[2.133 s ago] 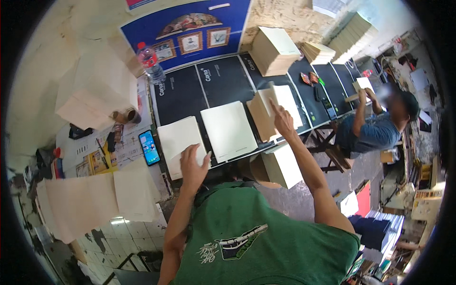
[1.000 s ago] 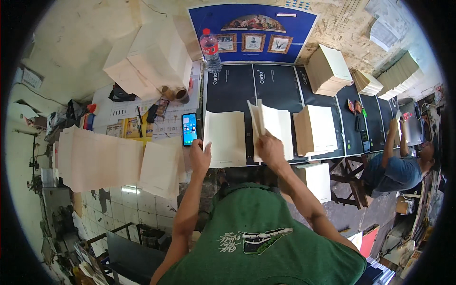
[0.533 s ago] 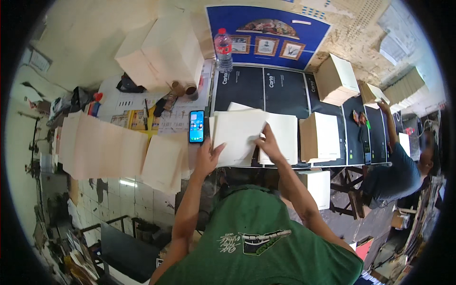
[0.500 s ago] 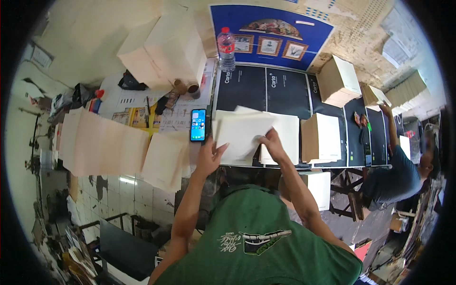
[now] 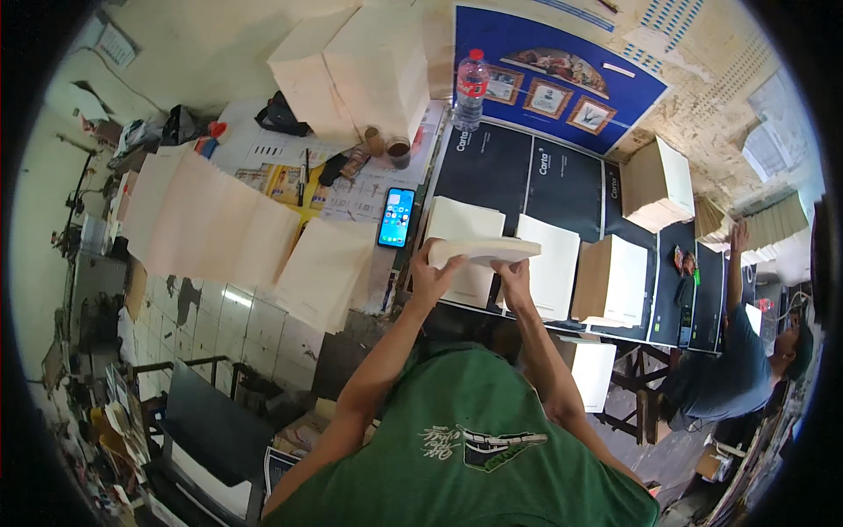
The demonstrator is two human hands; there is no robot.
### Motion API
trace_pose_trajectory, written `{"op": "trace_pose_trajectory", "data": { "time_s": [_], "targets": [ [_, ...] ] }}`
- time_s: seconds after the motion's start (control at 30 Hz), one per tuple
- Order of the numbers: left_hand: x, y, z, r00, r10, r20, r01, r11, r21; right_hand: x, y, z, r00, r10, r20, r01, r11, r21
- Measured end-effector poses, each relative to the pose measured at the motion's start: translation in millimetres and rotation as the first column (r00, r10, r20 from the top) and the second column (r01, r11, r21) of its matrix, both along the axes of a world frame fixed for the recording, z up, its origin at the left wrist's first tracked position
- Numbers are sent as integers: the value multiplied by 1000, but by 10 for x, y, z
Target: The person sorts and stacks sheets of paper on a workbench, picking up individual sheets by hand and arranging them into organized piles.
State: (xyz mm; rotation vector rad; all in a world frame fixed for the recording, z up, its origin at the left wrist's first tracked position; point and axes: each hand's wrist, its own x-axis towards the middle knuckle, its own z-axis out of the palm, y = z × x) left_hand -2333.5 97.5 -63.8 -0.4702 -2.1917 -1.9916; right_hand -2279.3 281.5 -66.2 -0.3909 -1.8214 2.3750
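Observation:
A thin wad of cream paper sheets is held up edge-on above the table, slightly bowed. My left hand grips its left end and my right hand its right part, thumbs on the near side. Beneath the wad lies a stack of cream sheets, partly hidden by it. Just right of that is another cream stack, then a taller block of sheets. A lit phone lies left of my hands, and beyond it a slanted pile of sheets.
A long fanned row of sheets stretches left. Behind stand a tall paper block, a cup and a plastic bottle. At right, a co-worker reaches toward upright sheets. A chair stands lower left.
The wad has turned from lying nearly flat to edge-on, with both hands now at its near side. My view has shifted, so the whole scene sits differently in the picture.

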Motion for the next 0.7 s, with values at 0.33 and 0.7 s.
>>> {"op": "trace_pose_trajectory", "data": {
  "time_s": [0.33, 0.7],
  "targets": [
    [-711, -1975, 945, 930, 73, 359, 104, 887, -450, 619, 649, 662, 997, 65, -43, -56, 979, 197],
    [-1082, -2759, 46, 905, 422, 61, -21, 186, -982, 967, 2287, 133, 732, -681, 28, -28, 10, 1000]
  ]
}}
